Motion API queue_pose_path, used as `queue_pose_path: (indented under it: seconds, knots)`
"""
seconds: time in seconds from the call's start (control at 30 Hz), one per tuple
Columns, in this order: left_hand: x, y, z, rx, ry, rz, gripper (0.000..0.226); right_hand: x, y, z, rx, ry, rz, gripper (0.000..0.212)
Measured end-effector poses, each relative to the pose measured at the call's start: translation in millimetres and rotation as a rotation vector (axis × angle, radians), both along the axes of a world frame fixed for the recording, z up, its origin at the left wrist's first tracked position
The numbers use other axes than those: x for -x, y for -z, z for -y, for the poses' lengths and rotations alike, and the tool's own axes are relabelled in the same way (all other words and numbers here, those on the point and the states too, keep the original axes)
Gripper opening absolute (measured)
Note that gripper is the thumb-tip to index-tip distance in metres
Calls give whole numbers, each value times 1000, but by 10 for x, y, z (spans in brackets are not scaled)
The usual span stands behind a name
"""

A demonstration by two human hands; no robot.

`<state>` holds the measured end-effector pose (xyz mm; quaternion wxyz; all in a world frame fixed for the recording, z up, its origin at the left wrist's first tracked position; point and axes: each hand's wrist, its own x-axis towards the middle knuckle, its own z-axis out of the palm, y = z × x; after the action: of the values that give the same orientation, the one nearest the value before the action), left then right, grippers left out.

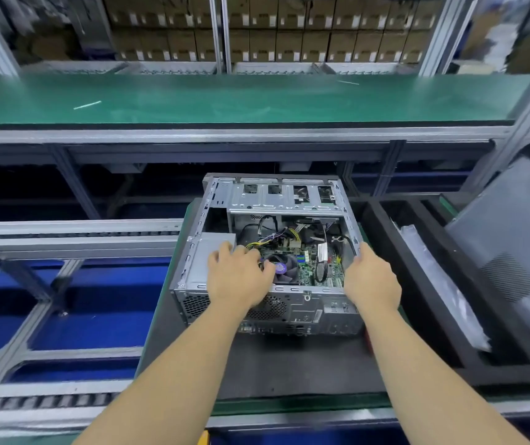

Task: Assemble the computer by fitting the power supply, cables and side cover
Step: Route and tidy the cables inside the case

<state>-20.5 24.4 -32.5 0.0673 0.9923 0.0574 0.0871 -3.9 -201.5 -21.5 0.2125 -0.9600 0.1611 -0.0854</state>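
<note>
Open computer case lies on its side on a dark mat, center of view, open side up, rear panel w/ vent holes toward the person. Power supply, gray metal box, sits inside the case at its left near corner. Left hand reaches in over the case rim, palm down, fingers curled down btw the power supply and the CPU fan; fingertips hidden, so can't tell if it grips anything or just presses. Right hand is on the case's right wall, fingers wrapped over the top edge, holding it. Cables, yellow/black/purple bundle, lie loose over the motherboard behind the fan; a black cable loops at the board's right part. Drive cage spans the far end of the case. Side cover, gray panel w/ vent grille, leans tilted at far right, apart from the case. Black foam tray just right of the mat, w/ a clear plastic bag lying in one slot. Green bench top runs behind; stacked cardboard boxes beyond it, blurry.
</note>
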Motion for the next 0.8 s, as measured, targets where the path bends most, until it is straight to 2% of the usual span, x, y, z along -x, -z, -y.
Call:
queue_pose_path:
  seconds: [0.1,0.27,0.37,0.47,0.53,0.7,0.8]
  knots:
    - [-13,-24,117,5,-18,-15,65,-82,-13,79,3,-13,20,19]
    - [-24,-43,125,-12,-10,-74,62,-132,-7,111,38,-18,7,29]
    - [-128,-167,313,16,35,-97,50,-139,-9,132,10,-47,-25,31]
    - [-295,-355,933,144,199,54,44,-212,-61,312,-188,-85,10,34]
    - [-415,-452,1384,192,316,84,40,-300,-91,561,-253,-50,81,36]
    - [-794,-510,2287,209,422,12,36,-611,-198,1470,-153,20,99,39]
    - [-1034,-469,2822,213,441,-41,38,-849,-272,2170,-12,120,69,44]
